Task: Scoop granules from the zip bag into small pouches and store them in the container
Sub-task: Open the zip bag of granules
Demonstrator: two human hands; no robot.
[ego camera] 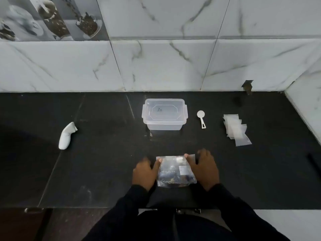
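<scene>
The zip bag [175,171] is lying flat near the desk's [104,162] front edge, its zip end pointing away toward the lidded container [164,115]. The left hand [144,173] and right hand [205,169] are each pinching a far corner of it, thumb on top and fingers loosely curled alongside. A label on the bag and a handwritten mark on the lid are showing, too blurred to read.

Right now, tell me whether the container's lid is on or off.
On: the clear lid sits flat across the container, rim overhanging its walls.
</scene>
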